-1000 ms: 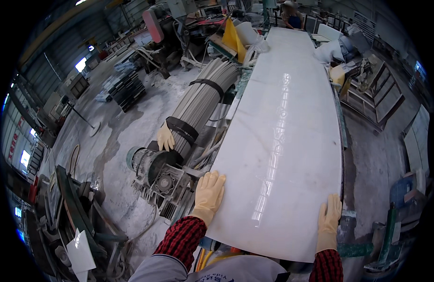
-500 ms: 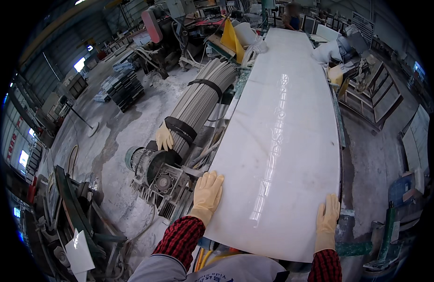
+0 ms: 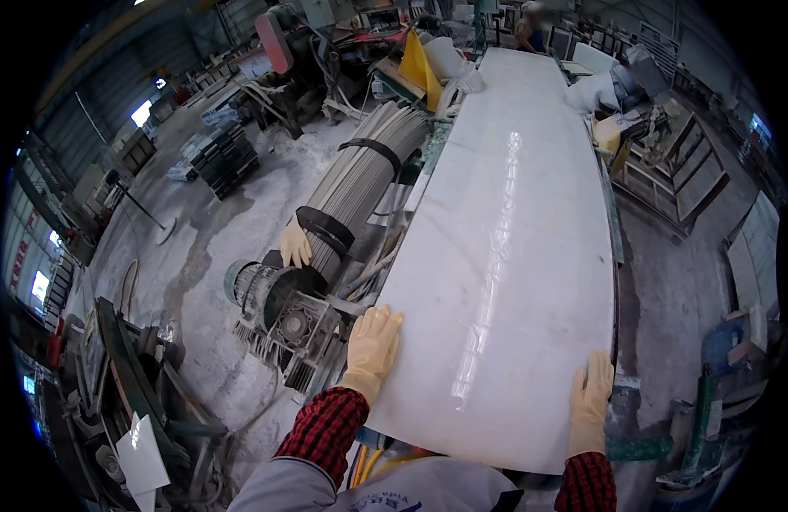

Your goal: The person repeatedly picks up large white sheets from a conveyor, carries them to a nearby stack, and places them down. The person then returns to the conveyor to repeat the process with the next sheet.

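Observation:
A long, glossy white stone slab stretches away from me, with a streak of reflected light along its middle. My left hand, in a cream rubber glove, rests on its left edge near the close corner, fingers extended forward. On the opposite edge lies my right hand, gloved the same way and also flat, fingers pointing ahead. Neither hand is wrapped around anything. Red-and-black checked sleeves cover both wrists. Under the near end of the slab, yellow hoses show beside my left forearm.
Left of the slab are a dusty motor with gearbox and a strapped bundle of grey strips, a spare glove lying on it. A metal frame stands at right. Beyond the slab's far end is a person.
Both hands stay flat on the slab's edges. The whole view shifts slightly, and the slab keeps about the same place under my hands.

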`<state>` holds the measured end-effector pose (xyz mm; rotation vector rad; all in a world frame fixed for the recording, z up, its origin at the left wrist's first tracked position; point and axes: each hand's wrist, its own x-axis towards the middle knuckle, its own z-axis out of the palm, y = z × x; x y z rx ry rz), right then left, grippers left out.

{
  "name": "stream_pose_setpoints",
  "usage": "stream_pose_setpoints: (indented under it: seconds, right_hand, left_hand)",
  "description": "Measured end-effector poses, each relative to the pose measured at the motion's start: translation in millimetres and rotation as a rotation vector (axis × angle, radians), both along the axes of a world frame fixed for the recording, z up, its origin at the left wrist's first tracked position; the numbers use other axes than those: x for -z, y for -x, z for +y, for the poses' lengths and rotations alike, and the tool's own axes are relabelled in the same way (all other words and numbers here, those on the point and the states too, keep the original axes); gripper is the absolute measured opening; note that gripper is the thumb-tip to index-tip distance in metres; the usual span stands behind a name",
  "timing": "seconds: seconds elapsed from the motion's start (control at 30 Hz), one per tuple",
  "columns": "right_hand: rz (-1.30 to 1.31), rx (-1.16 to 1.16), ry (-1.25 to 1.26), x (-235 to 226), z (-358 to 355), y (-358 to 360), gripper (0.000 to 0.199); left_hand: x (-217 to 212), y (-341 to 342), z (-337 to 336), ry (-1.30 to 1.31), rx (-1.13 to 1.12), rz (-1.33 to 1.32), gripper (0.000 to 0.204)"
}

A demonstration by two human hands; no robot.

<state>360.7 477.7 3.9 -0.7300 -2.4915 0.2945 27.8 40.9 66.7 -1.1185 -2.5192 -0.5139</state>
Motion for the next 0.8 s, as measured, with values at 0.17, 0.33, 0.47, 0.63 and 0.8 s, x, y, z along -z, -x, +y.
stream_pose_setpoints:
  seconds: [0.17,0.33,0.47,0.63,0.8]
  right_hand:
    - [-0.025,-0.010,0.044,-16.9,-6.8,-0.3,0.050]
    - [0.057,0.060,0.091,-22.5,-35.3,-11.3,0.053]
    - [-0.026,0.128,0.045,-16.0,-58.8,-44.6,0.054]
    - [-0.029,0.233,0.037,-1.5,-133.4,-114.0,0.058]
    - [-0.049,0.345,-0.023,13.0,-205.1,-174.2,0.062]
  left_hand:
    - [2.3,1.2,-0.6,-0.005,-0.001,-0.002,0.035]
    - [4.6,5.6,-1.6,0.043,-0.006,-0.032,0.038]
    - [9.9,2.3,-3.6,0.023,-0.023,0.005,0.040]
    - [15.7,1.3,-14.1,0.005,-0.064,-0.042,0.047]
    - [37.6,-14.6,-50.0,-0.126,0.034,-0.276,0.054]
